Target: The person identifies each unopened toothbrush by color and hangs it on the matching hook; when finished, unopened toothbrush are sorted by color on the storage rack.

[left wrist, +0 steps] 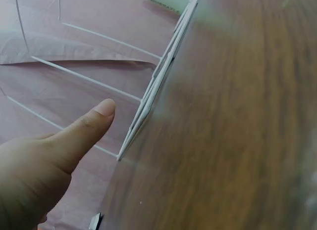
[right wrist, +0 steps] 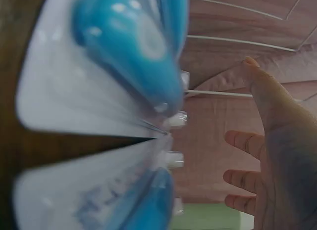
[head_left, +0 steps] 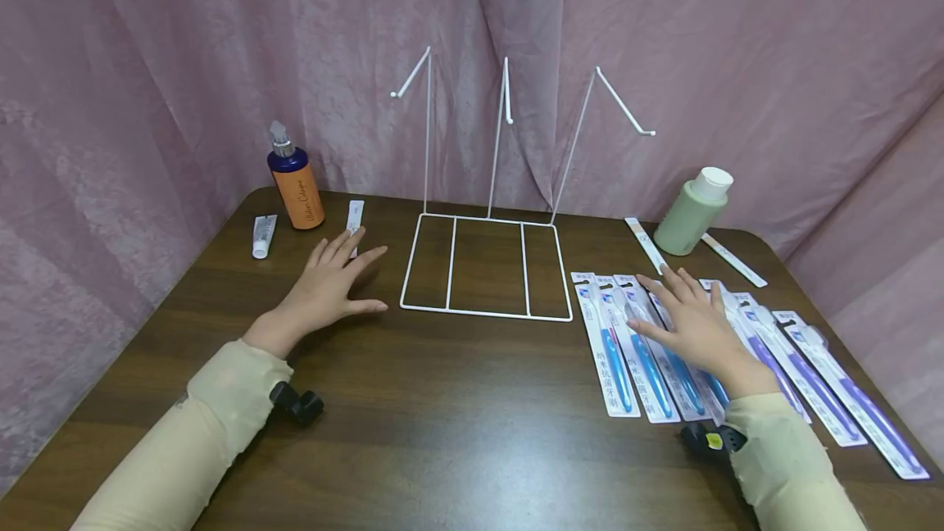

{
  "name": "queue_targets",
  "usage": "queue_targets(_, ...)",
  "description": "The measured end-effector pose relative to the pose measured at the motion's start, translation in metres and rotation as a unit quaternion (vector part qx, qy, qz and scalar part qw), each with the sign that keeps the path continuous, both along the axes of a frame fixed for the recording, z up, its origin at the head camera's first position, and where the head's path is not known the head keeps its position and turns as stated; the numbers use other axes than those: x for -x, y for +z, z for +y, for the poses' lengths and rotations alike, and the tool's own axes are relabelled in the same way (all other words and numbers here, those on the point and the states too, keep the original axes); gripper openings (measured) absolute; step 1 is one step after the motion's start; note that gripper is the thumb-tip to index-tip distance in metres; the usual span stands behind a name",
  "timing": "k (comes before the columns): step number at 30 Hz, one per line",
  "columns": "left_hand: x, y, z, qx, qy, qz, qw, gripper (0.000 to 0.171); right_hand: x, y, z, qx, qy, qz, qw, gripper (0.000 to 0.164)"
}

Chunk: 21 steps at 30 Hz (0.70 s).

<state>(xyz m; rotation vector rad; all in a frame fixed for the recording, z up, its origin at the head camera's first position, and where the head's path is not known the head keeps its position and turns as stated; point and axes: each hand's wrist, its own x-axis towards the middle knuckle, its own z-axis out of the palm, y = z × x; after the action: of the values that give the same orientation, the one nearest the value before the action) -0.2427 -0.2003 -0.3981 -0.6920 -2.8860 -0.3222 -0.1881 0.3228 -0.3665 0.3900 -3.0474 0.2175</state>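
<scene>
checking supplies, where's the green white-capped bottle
In the head view, the bottle sits right rear on the wooden table, between two narrow white strips, beyond blue and purple packaged toothbrushes.

On the table (head_left: 479,383), before the curtain (head_left: 354,64), stands a rack (head_left: 489,219). Left of it come a flat strip (head_left: 356,215), a pump bottle (head_left: 298,197) and a tube (head_left: 263,236), the left hand (head_left: 324,287) in front. To the right, toothbrush packs (head_left: 652,367) lie side by side under the right hand (head_left: 696,326), a capped bottle (head_left: 689,218) behind them.
</scene>
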Motion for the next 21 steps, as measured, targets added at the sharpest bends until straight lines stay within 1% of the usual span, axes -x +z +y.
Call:
queue_targets(4, 0.002, 0.001, 0.000, -0.020, -0.008, 0.001, 0.9998, 0.091, -0.004, 0.008, 0.002, 0.014, 0.005, -0.001, 1.000, 0.080)
queue_targets(8, 0.003, 0.002, 0.002, -0.062, -0.019, -0.001, 0.9979, 0.089, -0.011, 0.016, 0.009, 0.030, 0.009, 0.001, 1.000, 0.079)
queue_targets(10, 0.004, 0.003, 0.003, -0.082, -0.024, -0.007, 0.9963, 0.086, -0.015, 0.021, 0.014, 0.042, 0.007, 0.000, 0.999, 0.078)
queue_targets(15, 0.007, 0.006, 0.005, -0.119, -0.036, -0.030, 0.9918, 0.076, -0.021, 0.030, 0.033, 0.079, -0.005, 0.002, 0.997, 0.076)
queue_targets(19, 0.011, 0.005, 0.007, -0.132, -0.048, -0.044, 0.9892, 0.070, -0.024, 0.035, 0.052, 0.099, -0.014, 0.011, 0.995, 0.077)
queue_targets(21, 0.013, 0.004, 0.009, -0.137, -0.053, -0.048, 0.9879, 0.067, -0.026, 0.036, 0.062, 0.102, -0.025, 0.011, 0.994, 0.079)
